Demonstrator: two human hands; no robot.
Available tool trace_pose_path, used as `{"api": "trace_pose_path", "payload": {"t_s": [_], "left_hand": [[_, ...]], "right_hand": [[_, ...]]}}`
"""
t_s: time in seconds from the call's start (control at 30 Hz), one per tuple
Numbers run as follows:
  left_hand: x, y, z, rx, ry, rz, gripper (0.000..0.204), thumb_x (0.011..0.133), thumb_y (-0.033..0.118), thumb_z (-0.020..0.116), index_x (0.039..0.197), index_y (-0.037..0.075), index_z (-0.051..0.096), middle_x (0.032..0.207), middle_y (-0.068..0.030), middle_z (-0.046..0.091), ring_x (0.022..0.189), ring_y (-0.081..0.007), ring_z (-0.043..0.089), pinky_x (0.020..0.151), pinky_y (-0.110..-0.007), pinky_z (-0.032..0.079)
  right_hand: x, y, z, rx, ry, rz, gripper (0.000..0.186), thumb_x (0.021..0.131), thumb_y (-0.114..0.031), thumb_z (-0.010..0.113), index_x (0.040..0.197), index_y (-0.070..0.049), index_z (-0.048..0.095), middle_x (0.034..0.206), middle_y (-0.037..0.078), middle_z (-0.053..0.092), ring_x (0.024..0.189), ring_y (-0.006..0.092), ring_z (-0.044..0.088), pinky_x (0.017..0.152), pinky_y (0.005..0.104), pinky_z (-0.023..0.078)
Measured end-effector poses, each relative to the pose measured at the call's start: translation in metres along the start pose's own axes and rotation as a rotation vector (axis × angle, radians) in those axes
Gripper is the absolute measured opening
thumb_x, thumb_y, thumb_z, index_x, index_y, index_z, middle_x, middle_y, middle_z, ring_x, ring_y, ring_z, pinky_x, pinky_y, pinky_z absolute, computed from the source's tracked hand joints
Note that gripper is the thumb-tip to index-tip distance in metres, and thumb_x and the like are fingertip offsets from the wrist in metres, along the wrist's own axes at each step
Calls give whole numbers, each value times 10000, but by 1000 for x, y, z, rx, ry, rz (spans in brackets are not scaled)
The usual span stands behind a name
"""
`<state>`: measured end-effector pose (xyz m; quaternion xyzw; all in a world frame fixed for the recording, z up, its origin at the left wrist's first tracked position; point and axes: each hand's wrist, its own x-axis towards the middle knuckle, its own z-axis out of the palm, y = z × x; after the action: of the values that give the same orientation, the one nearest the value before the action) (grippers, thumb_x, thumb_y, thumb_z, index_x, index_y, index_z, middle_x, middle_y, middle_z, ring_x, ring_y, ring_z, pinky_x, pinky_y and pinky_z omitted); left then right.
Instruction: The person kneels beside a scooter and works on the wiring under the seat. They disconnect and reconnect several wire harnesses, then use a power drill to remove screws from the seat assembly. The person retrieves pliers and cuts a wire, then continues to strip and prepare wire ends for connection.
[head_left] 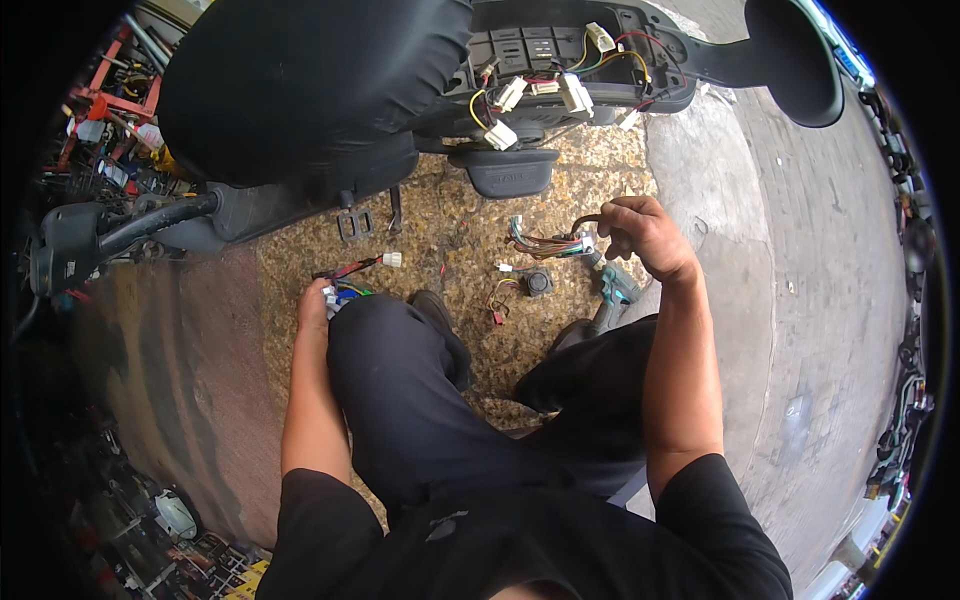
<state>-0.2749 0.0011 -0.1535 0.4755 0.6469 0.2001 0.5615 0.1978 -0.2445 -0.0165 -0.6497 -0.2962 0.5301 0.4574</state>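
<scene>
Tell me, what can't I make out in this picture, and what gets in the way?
All in the head view:
Part of the wired connectors at the left hand: the left knee covers it.
The exact grip of the right hand: the hand itself hides it.
The rest of the black padded seat: cut off by the top edge.
Individual items in the clutter at far left: too small and squeezed toward the fisheye rim.
</scene>
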Motion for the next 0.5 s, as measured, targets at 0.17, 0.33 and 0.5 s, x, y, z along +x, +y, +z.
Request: {"api": "trace_pose_path", "payload": {"t_s": [0.17, 0.33, 0.5], "left_hand": [[46, -101, -20, 1075, 16, 231, 243, 898, 211, 597, 1043, 37, 685, 803, -77, 681, 679, -252, 640, 617, -389, 483], [85, -169, -32, 1160, -114, 152, 254, 928, 172, 574, 1124, 42, 668, 896, -100, 692, 728, -271, 648, 660, -404, 486], [74, -133, 0, 1139, -184, 70, 241, 961, 119, 535, 1161, 45, 647, 1029, -128, 684, 821, -285, 650, 720, -423, 486]], "right_hand": [[4, 0, 8, 51, 11, -1, 312, 942, -264, 577, 781, -2, 632, 583, 10, 529, 516, 111, 508, 553, 269, 464], [0, -5, 16, 59, 18, -35, 297, 937, -241, 582, 770, -6, 656, 593, 5, 517, 531, 92, 476, 525, 244, 432], [-4, -11, 18, 229, -53, -111, 332, 929, -255, 583, 752, 23, 625, 524, 17, 463, 468, 126, 468, 562, 299, 491]]}}
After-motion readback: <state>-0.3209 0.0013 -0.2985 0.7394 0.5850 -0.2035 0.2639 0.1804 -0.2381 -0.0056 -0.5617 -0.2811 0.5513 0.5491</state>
